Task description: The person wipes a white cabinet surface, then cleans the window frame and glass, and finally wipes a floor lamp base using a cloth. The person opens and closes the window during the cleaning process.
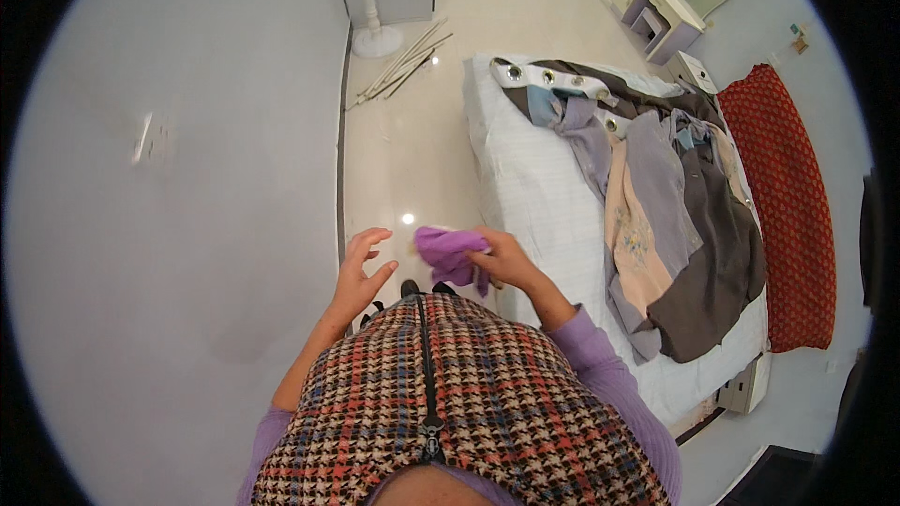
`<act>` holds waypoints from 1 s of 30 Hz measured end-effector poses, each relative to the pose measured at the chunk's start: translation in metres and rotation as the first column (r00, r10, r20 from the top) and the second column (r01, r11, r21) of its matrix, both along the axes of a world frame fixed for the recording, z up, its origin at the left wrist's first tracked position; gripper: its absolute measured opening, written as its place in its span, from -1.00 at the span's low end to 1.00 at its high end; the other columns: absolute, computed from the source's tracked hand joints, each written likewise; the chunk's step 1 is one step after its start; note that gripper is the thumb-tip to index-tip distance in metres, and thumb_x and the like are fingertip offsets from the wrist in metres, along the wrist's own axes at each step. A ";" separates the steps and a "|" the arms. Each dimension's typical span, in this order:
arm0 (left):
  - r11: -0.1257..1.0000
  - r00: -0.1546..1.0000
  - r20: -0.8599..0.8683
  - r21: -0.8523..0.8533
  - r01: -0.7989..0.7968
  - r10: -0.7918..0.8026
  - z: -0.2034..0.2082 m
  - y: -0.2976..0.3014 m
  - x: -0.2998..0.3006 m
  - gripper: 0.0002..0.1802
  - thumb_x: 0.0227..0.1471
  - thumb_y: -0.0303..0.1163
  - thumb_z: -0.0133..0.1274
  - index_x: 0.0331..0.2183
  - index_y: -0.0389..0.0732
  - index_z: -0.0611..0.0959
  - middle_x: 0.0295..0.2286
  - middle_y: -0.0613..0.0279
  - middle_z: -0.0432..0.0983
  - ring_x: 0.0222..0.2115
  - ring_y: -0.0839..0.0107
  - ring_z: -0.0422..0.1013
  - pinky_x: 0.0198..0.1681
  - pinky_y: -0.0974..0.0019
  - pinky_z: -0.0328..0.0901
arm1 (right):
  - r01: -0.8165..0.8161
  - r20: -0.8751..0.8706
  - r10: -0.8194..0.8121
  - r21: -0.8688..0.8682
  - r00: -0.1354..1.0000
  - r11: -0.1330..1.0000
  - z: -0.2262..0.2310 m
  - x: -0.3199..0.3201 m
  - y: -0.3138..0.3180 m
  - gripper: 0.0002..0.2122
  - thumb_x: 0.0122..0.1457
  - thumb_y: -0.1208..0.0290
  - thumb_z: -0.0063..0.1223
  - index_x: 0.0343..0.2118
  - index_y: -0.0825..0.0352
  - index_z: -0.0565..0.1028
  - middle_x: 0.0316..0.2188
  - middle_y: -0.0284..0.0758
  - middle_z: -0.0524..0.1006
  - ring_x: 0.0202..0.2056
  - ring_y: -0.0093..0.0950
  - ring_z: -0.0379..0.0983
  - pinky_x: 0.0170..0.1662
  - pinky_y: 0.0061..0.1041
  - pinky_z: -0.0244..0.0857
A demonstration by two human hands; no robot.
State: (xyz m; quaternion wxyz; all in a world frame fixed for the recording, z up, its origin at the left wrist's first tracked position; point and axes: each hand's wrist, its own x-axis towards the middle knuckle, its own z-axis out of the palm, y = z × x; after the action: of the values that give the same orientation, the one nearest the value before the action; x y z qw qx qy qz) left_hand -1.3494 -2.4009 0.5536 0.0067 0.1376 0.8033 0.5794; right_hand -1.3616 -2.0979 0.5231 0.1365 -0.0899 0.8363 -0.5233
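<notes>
A crumpled purple cloth [448,251] hangs from my right hand [506,260], whose fingers are closed on its right side. Some pale edge shows along the cloth's top left. My left hand [361,272] is raised to the left of the cloth, apart from it, with thumb and fingers spread and nothing between them. Both hands are in front of my checked vest, above the tiled floor [412,159]. What lies behind the cloth is hidden.
A white-covered bed [525,197] stands on my right, bearing a grey and peach curtain [647,215] with metal eyelets. Beyond it is a red patterned headboard [783,215]. Several thin sticks [403,66] lie on the floor near a white pole stand [377,40]. A grey wall [206,225] borders my left.
</notes>
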 end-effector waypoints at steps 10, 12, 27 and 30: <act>0.986 0.985 0.043 0.010 0.168 -0.168 -0.002 0.015 -0.293 -0.77 0.21 -0.39 0.09 -0.09 -0.16 0.63 -0.16 0.32 0.54 -0.21 0.53 0.43 -0.16 0.40 0.32 | 0.633 -0.054 -0.632 -0.007 0.773 0.774 -0.031 -0.152 0.090 -0.71 0.11 0.36 0.19 -0.13 0.39 0.56 -0.35 -0.24 0.63 -0.31 -0.47 0.54 -0.20 -0.46 0.39; 0.961 0.960 0.090 -0.061 0.271 -0.265 -0.008 0.023 -0.352 -0.75 0.21 -0.35 0.08 -0.08 -0.18 0.63 -0.16 0.26 0.54 -0.20 0.46 0.44 -0.16 0.36 0.34 | 0.655 -0.028 -0.654 0.037 0.756 0.755 -0.051 -0.185 0.111 -0.70 0.10 0.36 0.19 -0.12 0.39 0.56 -0.33 -0.24 0.63 -0.29 -0.47 0.54 -0.18 -0.45 0.39; 0.145 0.689 0.723 -0.688 0.711 0.050 -0.326 -0.239 -0.477 -0.57 0.09 -0.12 0.09 -0.19 -0.30 0.67 -0.23 -0.14 0.61 -0.13 -0.07 0.50 -0.05 0.00 0.37 | 0.299 0.032 -0.306 -0.338 0.951 0.893 0.002 -0.675 0.176 -0.78 0.23 0.46 0.13 -0.08 0.38 0.52 -0.27 -0.45 0.58 -0.23 -0.66 0.45 -0.12 -0.59 0.34; 0.240 0.613 0.789 -0.605 0.759 0.048 -0.332 -0.228 -0.520 -0.59 0.11 -0.12 0.07 -0.21 -0.29 0.66 -0.25 -0.12 0.61 -0.15 -0.07 0.50 -0.08 0.01 0.37 | 0.377 0.034 -0.394 -0.373 0.919 0.848 0.027 -0.752 0.169 -0.67 0.25 0.54 0.07 0.08 0.41 0.47 -0.11 -0.36 0.55 -0.09 -0.60 0.44 0.00 -0.57 0.32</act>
State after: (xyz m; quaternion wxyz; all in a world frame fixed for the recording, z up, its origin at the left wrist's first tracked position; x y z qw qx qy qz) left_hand -1.8689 -2.6291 0.2219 0.5176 0.0883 0.8510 0.0024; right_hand -2.1140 -1.9287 0.5504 -0.0091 0.0439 0.7254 -0.6869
